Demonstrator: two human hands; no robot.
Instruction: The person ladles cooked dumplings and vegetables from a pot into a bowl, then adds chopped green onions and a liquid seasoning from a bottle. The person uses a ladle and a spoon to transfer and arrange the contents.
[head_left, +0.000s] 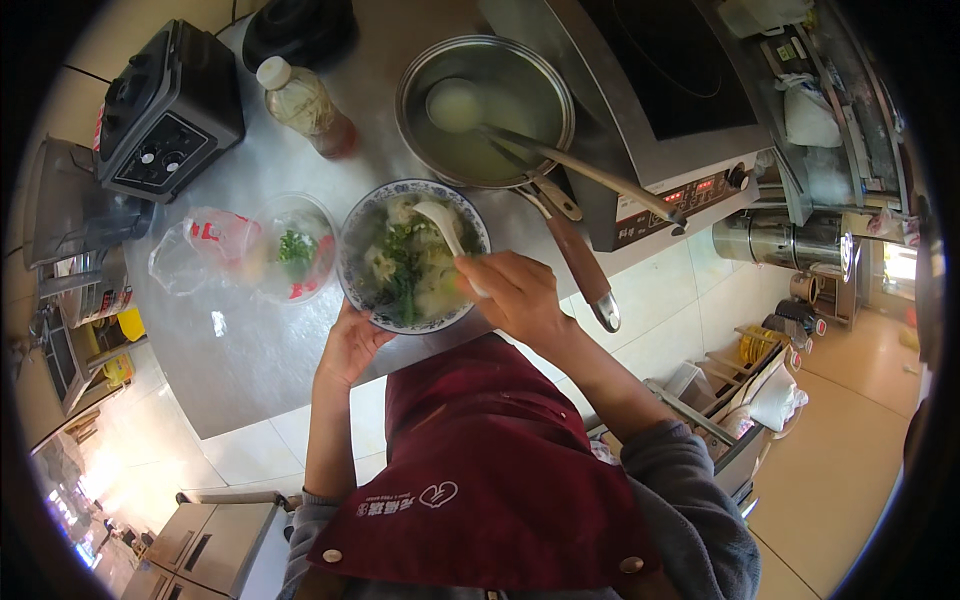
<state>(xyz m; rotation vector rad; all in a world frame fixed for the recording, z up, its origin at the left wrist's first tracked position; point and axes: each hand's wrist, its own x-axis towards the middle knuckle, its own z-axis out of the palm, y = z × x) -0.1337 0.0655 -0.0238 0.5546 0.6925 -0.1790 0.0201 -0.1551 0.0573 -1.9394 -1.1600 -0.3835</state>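
A blue-and-white patterned bowl (352, 294) stands near the front edge of the steel worktop, filled with soup, leafy greens and what look like dumplings. My left hand (352, 341) grips its near left rim. My right hand (517, 292) holds a white soup spoon (442, 221), whose bowl end rests in the soup at the far side. Just left of the bowl is a clear round container (322, 217) with chopped green onion (296, 247) and something red, partly under a clear plastic bag (206, 251).
Behind stand a pot (405, 142) of pale broth with a ladle (592, 169) and a brown handle (581, 266) jutting forward, and a capped bottle (307, 109). An induction cooker (645, 172) is at the right, a black appliance base (172, 120) at the left. The worktop (225, 375) ends before my apron.
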